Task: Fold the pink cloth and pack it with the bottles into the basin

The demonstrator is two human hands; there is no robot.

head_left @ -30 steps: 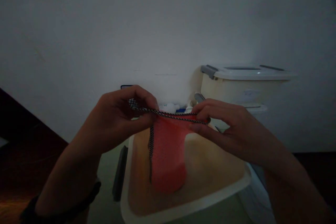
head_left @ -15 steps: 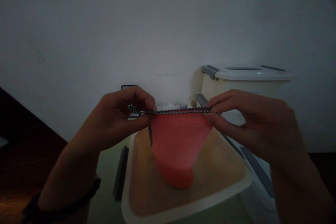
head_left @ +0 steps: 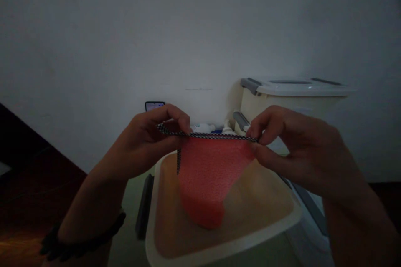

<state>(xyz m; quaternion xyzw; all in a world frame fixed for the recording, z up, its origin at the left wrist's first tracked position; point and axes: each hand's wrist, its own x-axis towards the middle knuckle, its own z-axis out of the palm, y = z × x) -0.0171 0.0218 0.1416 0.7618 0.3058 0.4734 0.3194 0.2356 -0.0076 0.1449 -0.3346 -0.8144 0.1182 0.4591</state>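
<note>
A red drawstring pouch (head_left: 205, 171) with a fine mesh-like texture hangs stretched between my hands. Along its top edge runs a black-and-white braided cord (head_left: 219, 136), pulled nearly straight. My left hand (head_left: 150, 144) pinches the cord and the pouch's upper left corner between thumb and fingers, with a loop of cord inside the hand. At the upper right corner my right hand (head_left: 300, 154) pinches the cord and fabric in the same way. The pouch's lower end looks darker and rounded; what is inside, if anything, cannot be made out. A length of cord dangles at its left side.
Below the pouch is an open beige bin with a pale rim (head_left: 151, 217) and a dark side latch (head_left: 144, 206). A lidded white container (head_left: 282, 102) stands right, against the wall (head_left: 200, 29). Behind my hands are a phone (head_left: 154, 106) and a white bottle (head_left: 203, 128).
My left hand has shifted slightly right. My right fingers have curled and regripped the cord, whose strands now lie closer together. The pouch's lower end has swung a little left.
</note>
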